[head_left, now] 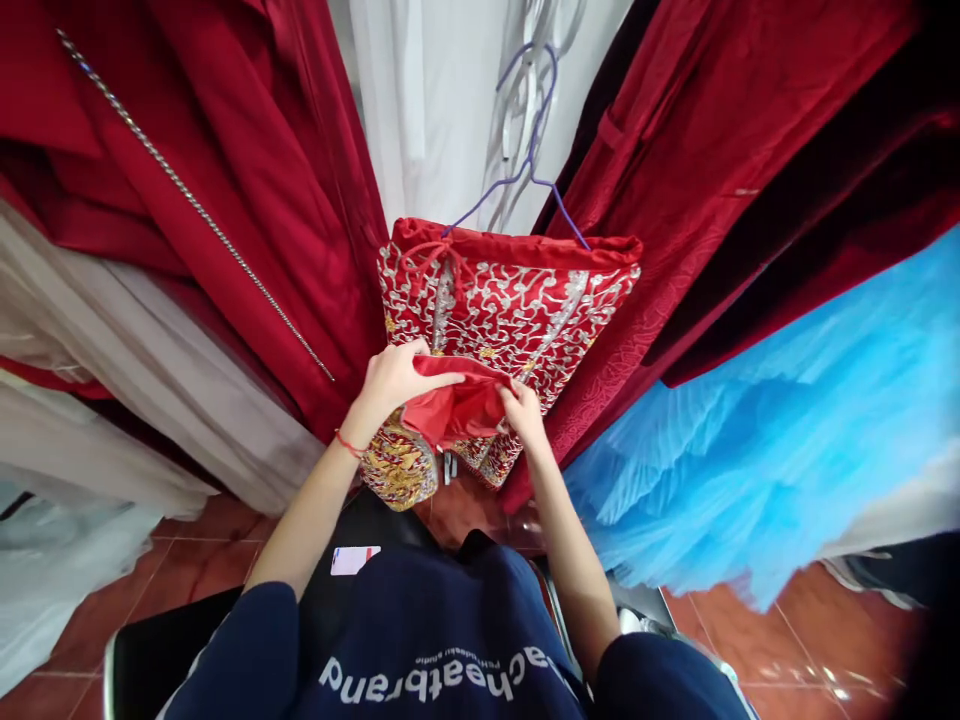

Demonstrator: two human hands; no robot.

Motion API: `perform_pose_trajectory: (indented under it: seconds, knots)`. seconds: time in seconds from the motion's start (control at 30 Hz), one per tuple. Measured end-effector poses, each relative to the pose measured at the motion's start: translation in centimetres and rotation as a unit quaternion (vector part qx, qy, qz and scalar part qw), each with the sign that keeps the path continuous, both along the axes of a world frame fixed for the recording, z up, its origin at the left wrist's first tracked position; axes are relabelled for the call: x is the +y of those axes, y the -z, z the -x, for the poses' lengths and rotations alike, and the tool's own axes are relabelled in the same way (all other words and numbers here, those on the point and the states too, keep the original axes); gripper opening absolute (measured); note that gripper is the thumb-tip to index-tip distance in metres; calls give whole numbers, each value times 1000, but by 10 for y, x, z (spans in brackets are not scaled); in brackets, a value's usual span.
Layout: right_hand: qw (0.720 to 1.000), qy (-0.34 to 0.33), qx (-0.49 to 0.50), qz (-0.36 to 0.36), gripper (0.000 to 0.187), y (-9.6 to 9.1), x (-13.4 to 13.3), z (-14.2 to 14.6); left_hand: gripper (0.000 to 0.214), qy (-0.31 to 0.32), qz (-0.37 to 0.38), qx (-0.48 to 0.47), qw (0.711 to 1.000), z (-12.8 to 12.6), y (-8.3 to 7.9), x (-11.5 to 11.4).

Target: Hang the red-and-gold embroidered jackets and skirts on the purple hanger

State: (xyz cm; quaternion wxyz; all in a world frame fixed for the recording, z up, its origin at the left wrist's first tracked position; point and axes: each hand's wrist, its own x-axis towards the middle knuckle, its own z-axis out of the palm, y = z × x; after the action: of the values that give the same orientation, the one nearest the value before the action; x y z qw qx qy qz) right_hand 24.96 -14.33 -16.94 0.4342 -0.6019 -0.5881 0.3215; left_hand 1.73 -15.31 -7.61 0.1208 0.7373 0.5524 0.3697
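Note:
A red garment with silver and gold embroidery [517,300] hangs on a purple wire hanger [529,150] in front of me. My left hand [394,375] is closed on the folded-up red lining of its lower edge [461,405]. My right hand [521,410] pinches the same red fold from the right. Below my hands the gold-embroidered hem [397,465] hangs loose. A thin red string circles my left wrist.
Dark red gowns [247,180] hang at left, one with a beaded silver strip. White fabric [442,90] hangs behind, red velvet [750,150] at right, blue tulle [772,440] below it. White skirts [112,400] lie at left. The floor [202,560] is red tile.

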Motion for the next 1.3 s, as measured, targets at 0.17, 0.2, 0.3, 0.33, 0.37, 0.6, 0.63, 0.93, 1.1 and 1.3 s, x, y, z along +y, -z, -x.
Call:
perform_pose_trajectory:
  seconds: [0.17,0.2,0.3,0.33,0.37,0.6,0.63,0.93,1.1,1.3]
  knots:
    - [992,-21,123,-32,26,-26,8,2,43,-6,156,74,985,60,43,8]
    - [991,-29,124,-30,24,-29,7,6,34,1,179,55,982,67,57,8]
    - [987,-78,141,-21,20,-35,9,18,14,-25,220,28,975,74,97,2]
    - [984,-97,147,-21,19,-36,12,20,17,-55,229,31,971,73,109,0]
    - [982,-114,149,-21,19,-37,16,22,23,-91,238,35,966,71,120,-4]
    - [984,-101,146,-29,18,-20,41,5,17,-257,271,-131,918,49,167,-14]
    - [982,-84,165,-27,18,-14,42,0,22,-246,270,-143,920,44,170,-14]
    - [960,22,276,-37,21,-25,17,-38,36,-206,-51,-202,956,-6,116,1]
    - [951,-61,296,-65,23,-91,15,-44,38,-86,-57,-239,966,-1,25,21]
    - [921,-121,321,-184,27,-171,18,-4,33,-126,-196,-88,968,-8,-78,31]
